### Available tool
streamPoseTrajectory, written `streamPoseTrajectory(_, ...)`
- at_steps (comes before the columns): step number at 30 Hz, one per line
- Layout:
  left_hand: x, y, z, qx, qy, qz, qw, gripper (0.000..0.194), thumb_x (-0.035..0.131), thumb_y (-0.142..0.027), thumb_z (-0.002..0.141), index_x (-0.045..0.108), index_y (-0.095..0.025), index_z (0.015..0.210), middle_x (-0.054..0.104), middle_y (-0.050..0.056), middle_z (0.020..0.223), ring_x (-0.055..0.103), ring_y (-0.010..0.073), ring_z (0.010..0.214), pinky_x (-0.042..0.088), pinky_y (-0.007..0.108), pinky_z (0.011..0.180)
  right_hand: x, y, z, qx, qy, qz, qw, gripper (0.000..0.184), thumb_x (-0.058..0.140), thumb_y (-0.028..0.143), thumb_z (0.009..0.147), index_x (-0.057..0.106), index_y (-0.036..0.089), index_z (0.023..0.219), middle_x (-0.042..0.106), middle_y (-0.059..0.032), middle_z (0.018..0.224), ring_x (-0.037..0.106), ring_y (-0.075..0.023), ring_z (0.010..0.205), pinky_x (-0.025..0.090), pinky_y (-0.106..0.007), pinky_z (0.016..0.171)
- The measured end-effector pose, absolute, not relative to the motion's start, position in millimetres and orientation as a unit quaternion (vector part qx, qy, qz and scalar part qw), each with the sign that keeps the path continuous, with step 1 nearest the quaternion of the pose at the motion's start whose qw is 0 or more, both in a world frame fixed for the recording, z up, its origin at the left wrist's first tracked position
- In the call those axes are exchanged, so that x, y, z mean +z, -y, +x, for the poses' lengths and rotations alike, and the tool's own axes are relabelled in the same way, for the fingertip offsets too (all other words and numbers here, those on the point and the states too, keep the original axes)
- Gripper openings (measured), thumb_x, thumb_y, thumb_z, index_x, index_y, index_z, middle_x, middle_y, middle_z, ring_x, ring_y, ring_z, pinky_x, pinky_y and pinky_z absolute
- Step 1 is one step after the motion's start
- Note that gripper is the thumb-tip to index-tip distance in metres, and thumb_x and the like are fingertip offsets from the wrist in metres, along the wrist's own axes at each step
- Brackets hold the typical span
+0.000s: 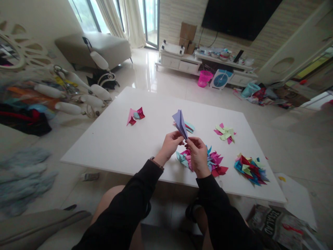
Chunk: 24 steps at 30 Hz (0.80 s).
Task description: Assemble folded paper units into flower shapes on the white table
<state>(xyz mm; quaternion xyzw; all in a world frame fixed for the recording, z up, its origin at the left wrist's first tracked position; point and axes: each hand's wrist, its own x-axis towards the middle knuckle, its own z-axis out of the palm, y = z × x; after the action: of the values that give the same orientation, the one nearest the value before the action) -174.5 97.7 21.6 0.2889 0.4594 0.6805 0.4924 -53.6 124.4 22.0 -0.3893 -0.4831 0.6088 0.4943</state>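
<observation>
Over the table [104,139], purple paper [179,121] in left hand [169,145] and right hand [199,156], teal paper [190,126] half-hidden behind.

The folded paper [180,122] I saw was a dusky lavender, set against black sleeves [139,184] and a plain white tabletop [104,146]. The leftmost paper cluster [136,115] mixed soft pink, crimson and pale aqua; the paper pinwheel [225,133] paired pale lime with magenta. Red, blue and pale green jumbled through the rightmost paper pile [251,170]. The wall [182,14] was streaked in thin beige bands, the wastebasket [204,79] hot pink, the television [239,17] black.
</observation>
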Motion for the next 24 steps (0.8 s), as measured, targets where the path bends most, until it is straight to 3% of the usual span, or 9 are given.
streamPoseTrajectory(7, 25.0, -95.8, -176.2, 0.678, -0.44, 0.273, 0.522, 0.021, 0.069, -0.026, 0.069, 0.071, -0.015, 0.086, 0.069, 0.001, 0.079, 0.058, 0.0089, 0.058, 0.044, 0.025, 0.061, 20.6, -124.5, -53.4, 0.58, 0.489, -0.396, 0.517, 0.028, 0.085, 0.038, 0.071, 0.072, 0.018, 0.086, 0.069, 0.0, 0.074, 0.061, -0.0132, 0.064, 0.05, -0.029, 0.063)
streamPoseTrajectory(20, 23.1, -96.4, -175.4, 0.686, -0.435, 0.289, 0.507, 0.027, 0.077, -0.035, 0.07, 0.072, -0.013, 0.086, 0.069, 0.003, 0.077, 0.056, 0.0087, 0.058, 0.045, 0.025, 0.061, 24.4, -121.8, -53.6, 0.514, 0.513, -0.421, 0.544, 0.028, 0.08, 0.042, 0.077, 0.07, 0.017, 0.082, 0.068, -0.0003, 0.068, 0.064, -0.0154, 0.062, 0.05, -0.029, 0.062)
streamPoseTrajectory(24, 21.3, -97.5, -175.9, 0.69, -0.443, 0.269, 0.505, 0.026, 0.075, -0.037, 0.073, 0.071, -0.012, 0.077, 0.07, 0.005, 0.075, 0.058, 0.0097, 0.06, 0.048, 0.027, 0.065, 27.9, -120.5, -52.6, 0.481, 0.527, -0.432, 0.552, 0.027, 0.078, 0.042, 0.079, 0.07, 0.017, 0.083, 0.069, -0.0012, 0.07, 0.066, -0.0163, 0.065, 0.051, -0.03, 0.064)
